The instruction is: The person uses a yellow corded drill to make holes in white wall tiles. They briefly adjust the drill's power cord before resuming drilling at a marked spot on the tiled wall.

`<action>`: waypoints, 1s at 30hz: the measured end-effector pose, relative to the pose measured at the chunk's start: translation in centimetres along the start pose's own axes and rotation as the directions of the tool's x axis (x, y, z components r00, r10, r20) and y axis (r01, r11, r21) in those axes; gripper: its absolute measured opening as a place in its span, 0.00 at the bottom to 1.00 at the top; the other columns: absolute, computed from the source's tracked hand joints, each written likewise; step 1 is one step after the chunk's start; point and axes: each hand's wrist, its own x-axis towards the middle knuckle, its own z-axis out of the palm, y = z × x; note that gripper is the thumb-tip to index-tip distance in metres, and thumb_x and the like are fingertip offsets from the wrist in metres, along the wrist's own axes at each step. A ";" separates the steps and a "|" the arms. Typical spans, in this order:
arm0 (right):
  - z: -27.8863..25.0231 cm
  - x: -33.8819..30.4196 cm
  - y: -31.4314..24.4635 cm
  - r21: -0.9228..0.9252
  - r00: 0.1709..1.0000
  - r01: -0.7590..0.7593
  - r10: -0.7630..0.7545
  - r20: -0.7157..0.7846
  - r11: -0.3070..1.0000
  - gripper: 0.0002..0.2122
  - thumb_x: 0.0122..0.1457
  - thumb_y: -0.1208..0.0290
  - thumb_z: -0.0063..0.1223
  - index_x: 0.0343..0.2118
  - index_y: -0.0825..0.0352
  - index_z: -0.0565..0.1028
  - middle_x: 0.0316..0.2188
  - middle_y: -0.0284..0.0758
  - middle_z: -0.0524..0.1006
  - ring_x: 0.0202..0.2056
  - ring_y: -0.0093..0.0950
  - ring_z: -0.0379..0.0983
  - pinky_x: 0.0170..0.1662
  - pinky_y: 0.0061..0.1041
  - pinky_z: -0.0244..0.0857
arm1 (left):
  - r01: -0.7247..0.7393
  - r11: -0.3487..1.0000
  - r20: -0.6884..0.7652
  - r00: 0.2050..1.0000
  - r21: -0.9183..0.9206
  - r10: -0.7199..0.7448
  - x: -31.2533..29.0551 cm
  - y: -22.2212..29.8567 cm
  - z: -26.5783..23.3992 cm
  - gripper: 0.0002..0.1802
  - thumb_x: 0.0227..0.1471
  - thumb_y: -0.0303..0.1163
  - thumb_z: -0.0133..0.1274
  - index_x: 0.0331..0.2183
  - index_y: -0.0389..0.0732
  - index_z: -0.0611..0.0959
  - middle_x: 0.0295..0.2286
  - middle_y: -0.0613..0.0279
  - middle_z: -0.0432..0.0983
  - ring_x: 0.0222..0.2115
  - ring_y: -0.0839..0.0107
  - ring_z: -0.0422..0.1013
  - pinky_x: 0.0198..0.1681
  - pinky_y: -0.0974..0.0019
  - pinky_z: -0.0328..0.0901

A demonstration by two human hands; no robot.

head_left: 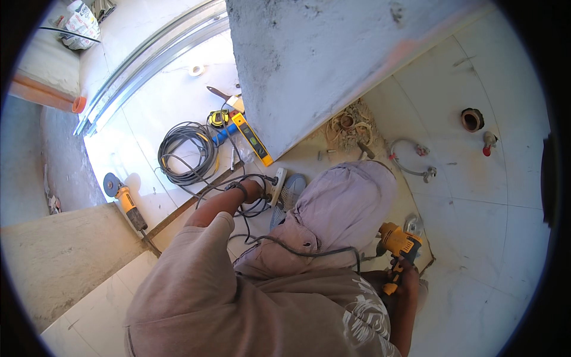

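Note:
My right hand (408, 278) is wrapped round the grip of a yellow and black corded power drill (401, 240), beside my knee at the right. From the drill a dark cord (285, 245) runs left across my lap. My left hand (254, 189) reaches down by my shoe (291, 191) and grips a white power strip (278, 185); its fingers are partly hidden. Black cables (239, 199) loop around that wrist and hand.
Farther left lie a coiled cable (189, 152), an angle grinder (126, 199), a tape measure (217, 118), a yellow spirit level (252, 140) and a brush (219, 93). A rough wall (315, 65) rises ahead. Rubble (357, 128), a hose (410, 163) and a pipe opening (472, 119) are at right.

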 end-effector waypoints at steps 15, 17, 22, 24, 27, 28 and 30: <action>0.2 -0.6 -0.3 0.062 0.998 0.062 -0.064 0.026 0.996 0.15 0.60 0.70 0.61 0.46 0.73 0.74 0.31 0.40 0.80 0.24 0.32 0.77 0.26 0.29 0.76 | 0.157 0.958 -0.160 0.967 -0.241 -0.199 -0.1 0.9 3.0 0.19 0.56 0.30 0.50 0.47 0.51 0.88 0.46 0.51 0.84 0.48 0.48 0.79 0.53 0.51 0.74; 0.0 -0.8 0.1 0.114 0.996 0.085 -0.088 0.018 0.990 0.16 0.60 0.71 0.62 0.47 0.73 0.73 0.32 0.40 0.80 0.24 0.33 0.78 0.27 0.30 0.77 | 0.132 0.991 -0.119 0.984 -0.022 -0.134 -1.3 0.9 1.9 0.18 0.53 0.30 0.52 0.44 0.43 0.88 0.44 0.48 0.84 0.47 0.49 0.80 0.51 0.52 0.74; -0.4 -2.1 0.2 0.276 0.984 0.167 -0.144 -0.102 0.946 0.17 0.61 0.68 0.62 0.49 0.70 0.74 0.33 0.37 0.81 0.24 0.36 0.80 0.25 0.29 0.76 | 0.288 0.932 -0.044 0.957 0.220 -0.286 -10.7 -1.4 -1.4 0.17 0.52 0.33 0.59 0.44 0.44 0.89 0.42 0.48 0.85 0.44 0.54 0.82 0.45 0.51 0.77; -0.8 -4.0 -0.9 0.287 0.961 0.275 -0.253 -0.112 0.918 0.17 0.60 0.71 0.63 0.49 0.70 0.75 0.35 0.38 0.81 0.29 0.34 0.82 0.29 0.30 0.79 | 0.507 0.798 -0.146 0.807 -0.325 -0.572 -16.7 -0.6 -4.1 0.36 0.51 0.41 0.63 0.61 0.47 0.76 0.47 0.46 0.82 0.48 0.46 0.79 0.52 0.50 0.73; -1.3 -7.7 -3.9 0.327 0.917 0.391 -0.394 -0.059 0.861 0.20 0.56 0.71 0.64 0.50 0.70 0.73 0.37 0.39 0.80 0.30 0.33 0.82 0.31 0.30 0.78 | 0.449 0.844 -0.274 0.806 -0.293 -0.524 -22.9 5.6 -11.7 0.26 0.54 0.45 0.61 0.49 0.36 0.83 0.46 0.37 0.79 0.49 0.41 0.75 0.53 0.44 0.70; -1.4 -9.0 -5.3 0.327 0.919 0.391 -0.385 -0.086 0.860 0.21 0.56 0.71 0.64 0.51 0.71 0.73 0.38 0.39 0.80 0.30 0.33 0.82 0.33 0.30 0.79 | 0.235 0.959 -0.463 0.840 -0.159 -0.283 -24.3 8.6 -15.1 0.15 0.56 0.39 0.60 0.36 0.35 0.86 0.40 0.43 0.80 0.43 0.43 0.77 0.46 0.44 0.71; -1.6 -11.6 -7.6 0.382 0.891 0.443 -0.446 -0.087 0.811 0.22 0.56 0.72 0.64 0.53 0.71 0.72 0.40 0.40 0.80 0.30 0.33 0.82 0.35 0.30 0.80 | -0.149 0.931 -0.791 0.580 -0.335 -0.192 -25.7 16.2 -21.3 0.07 0.53 0.29 0.63 0.31 0.35 0.84 0.29 0.49 0.80 0.32 0.45 0.77 0.36 0.50 0.72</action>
